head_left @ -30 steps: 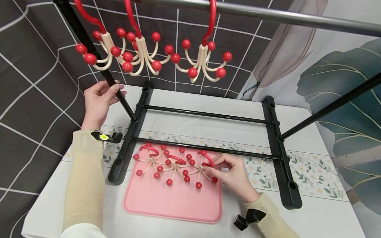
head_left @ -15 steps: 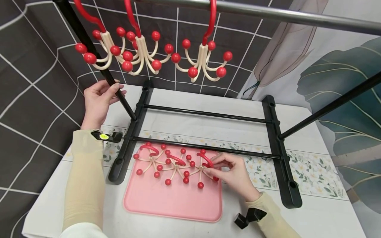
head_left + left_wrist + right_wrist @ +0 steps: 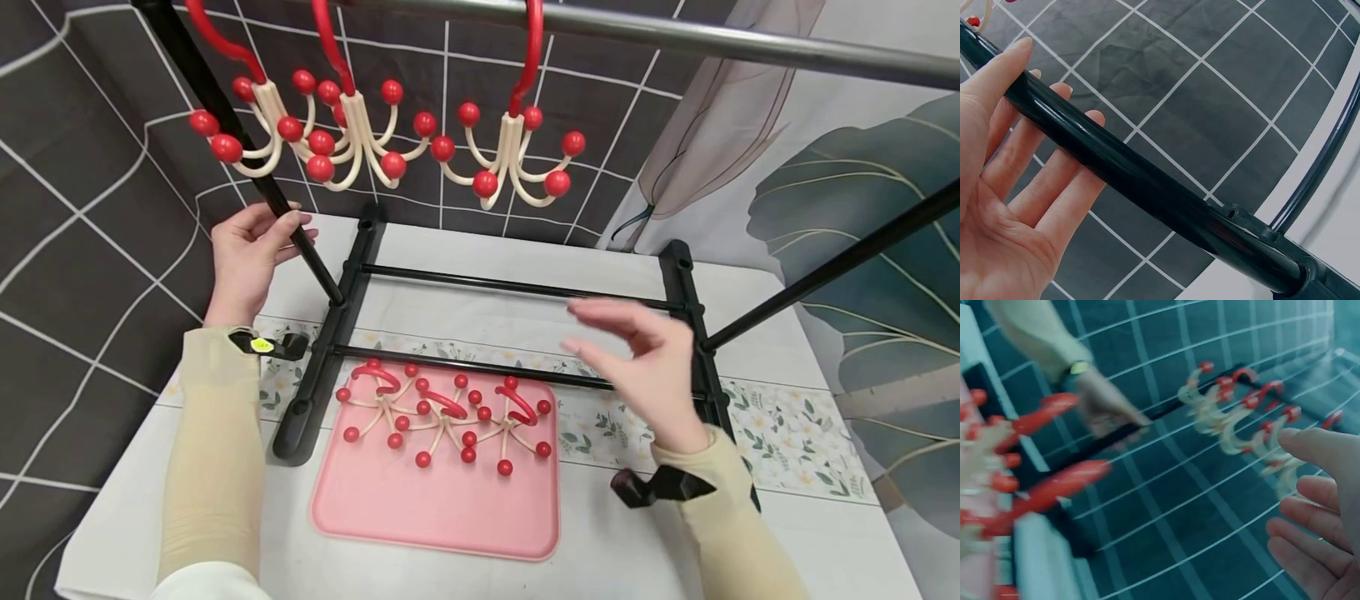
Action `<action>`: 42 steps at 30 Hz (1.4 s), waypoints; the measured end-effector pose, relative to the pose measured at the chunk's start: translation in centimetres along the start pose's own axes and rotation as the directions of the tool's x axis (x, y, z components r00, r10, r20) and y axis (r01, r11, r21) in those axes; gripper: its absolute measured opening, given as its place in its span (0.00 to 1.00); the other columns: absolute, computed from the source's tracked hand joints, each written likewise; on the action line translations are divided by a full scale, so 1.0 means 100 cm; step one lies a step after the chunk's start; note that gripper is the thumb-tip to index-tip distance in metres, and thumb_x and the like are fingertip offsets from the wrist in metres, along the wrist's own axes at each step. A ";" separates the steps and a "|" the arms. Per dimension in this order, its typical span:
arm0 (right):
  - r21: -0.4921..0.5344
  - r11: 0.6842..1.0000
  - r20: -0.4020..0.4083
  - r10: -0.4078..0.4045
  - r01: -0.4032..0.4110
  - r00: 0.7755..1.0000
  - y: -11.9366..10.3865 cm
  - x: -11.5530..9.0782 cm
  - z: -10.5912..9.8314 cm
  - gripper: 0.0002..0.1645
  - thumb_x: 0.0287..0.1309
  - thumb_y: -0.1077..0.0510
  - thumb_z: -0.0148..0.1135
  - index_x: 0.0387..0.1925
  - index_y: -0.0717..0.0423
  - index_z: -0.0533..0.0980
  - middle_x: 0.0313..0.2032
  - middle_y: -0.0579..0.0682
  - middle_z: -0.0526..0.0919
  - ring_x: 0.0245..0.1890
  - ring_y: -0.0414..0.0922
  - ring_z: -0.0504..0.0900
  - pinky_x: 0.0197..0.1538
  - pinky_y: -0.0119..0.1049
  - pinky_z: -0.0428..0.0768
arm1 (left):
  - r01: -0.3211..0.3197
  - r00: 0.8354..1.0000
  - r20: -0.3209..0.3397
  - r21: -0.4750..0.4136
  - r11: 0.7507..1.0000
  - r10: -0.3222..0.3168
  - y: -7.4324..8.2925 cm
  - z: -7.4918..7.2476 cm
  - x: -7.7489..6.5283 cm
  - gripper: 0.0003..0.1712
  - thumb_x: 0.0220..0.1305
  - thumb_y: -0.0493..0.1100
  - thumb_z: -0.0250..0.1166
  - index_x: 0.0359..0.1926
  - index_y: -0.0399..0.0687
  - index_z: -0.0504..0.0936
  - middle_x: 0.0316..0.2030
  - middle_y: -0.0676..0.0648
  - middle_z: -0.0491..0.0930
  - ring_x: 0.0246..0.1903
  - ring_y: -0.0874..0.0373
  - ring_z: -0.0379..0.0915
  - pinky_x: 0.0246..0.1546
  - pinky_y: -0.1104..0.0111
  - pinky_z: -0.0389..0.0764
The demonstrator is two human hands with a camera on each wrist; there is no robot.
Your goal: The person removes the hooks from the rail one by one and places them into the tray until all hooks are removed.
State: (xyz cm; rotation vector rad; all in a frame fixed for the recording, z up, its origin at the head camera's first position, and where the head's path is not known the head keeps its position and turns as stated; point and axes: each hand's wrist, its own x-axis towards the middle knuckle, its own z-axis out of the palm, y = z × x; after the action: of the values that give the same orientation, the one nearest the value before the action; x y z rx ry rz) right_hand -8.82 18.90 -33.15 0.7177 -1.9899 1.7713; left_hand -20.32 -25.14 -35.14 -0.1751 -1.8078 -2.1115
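Note:
My left hand [image 3: 247, 258] holds the rack's slanting black upright [image 3: 1116, 162], its thumb on one side and its fingers curled at the other. Raised above the rack's lower bars, my right hand [image 3: 645, 358] is empty, its thumb and fingers apart, a little blurred. Three cream multi-arm hooks with red ball tips and red curved tops lie on the pink tray [image 3: 435, 517]: a left one [image 3: 382, 408], a middle one [image 3: 445, 423] and a right one [image 3: 507, 425], nearest the right hand. Three matching hooks, including a right-hand one [image 3: 512, 150], hang from the metal rail [image 3: 675, 35].
The rack's feet [image 3: 300, 417] and lower black bars [image 3: 480, 283] stand on the white table. Its right upright [image 3: 825, 279] slants up to the right. Behind are a dark gridded backdrop [image 3: 405, 58] and a leaf-patterned curtain [image 3: 862, 250].
My right hand has let go of the right hook on the tray and moved up and to the right. The hook stays on the tray. My left hand has not moved.

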 end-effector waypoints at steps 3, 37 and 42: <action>0.069 0.995 -0.087 -0.067 0.073 0.994 -0.016 0.026 -0.004 0.19 0.43 0.80 0.75 0.41 0.78 0.81 0.44 0.66 0.86 0.46 0.54 0.87 0.56 0.43 0.82 | 0.000 1.000 0.000 -0.001 1.000 0.000 0.000 0.000 0.000 0.13 0.64 0.34 0.72 0.48 0.32 0.86 0.39 0.42 0.88 0.36 0.55 0.88 0.42 0.69 0.85; -0.189 0.915 -0.122 -0.382 0.356 0.916 -0.069 0.173 0.058 0.09 0.59 0.62 0.74 0.40 0.64 0.87 0.35 0.52 0.89 0.33 0.44 0.88 0.41 0.37 0.86 | 0.006 1.000 0.002 0.001 1.000 -0.006 0.001 0.000 -0.001 0.16 0.64 0.34 0.72 0.50 0.29 0.84 0.39 0.42 0.87 0.36 0.54 0.88 0.41 0.69 0.86; -0.199 0.909 -0.157 -0.398 0.366 0.904 -0.067 0.173 0.058 0.07 0.61 0.62 0.73 0.38 0.63 0.87 0.33 0.51 0.89 0.31 0.44 0.87 0.37 0.32 0.83 | -0.005 1.000 0.004 -0.005 1.000 0.005 0.001 0.000 0.000 0.16 0.64 0.34 0.71 0.50 0.28 0.83 0.39 0.42 0.87 0.36 0.54 0.88 0.42 0.69 0.86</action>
State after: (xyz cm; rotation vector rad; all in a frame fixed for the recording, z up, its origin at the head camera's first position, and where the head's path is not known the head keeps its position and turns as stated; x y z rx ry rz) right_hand -18.30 10.55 -18.37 0.7856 -1.6998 1.3716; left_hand -20.27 -25.10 -35.04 -0.1843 -1.8031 -2.1137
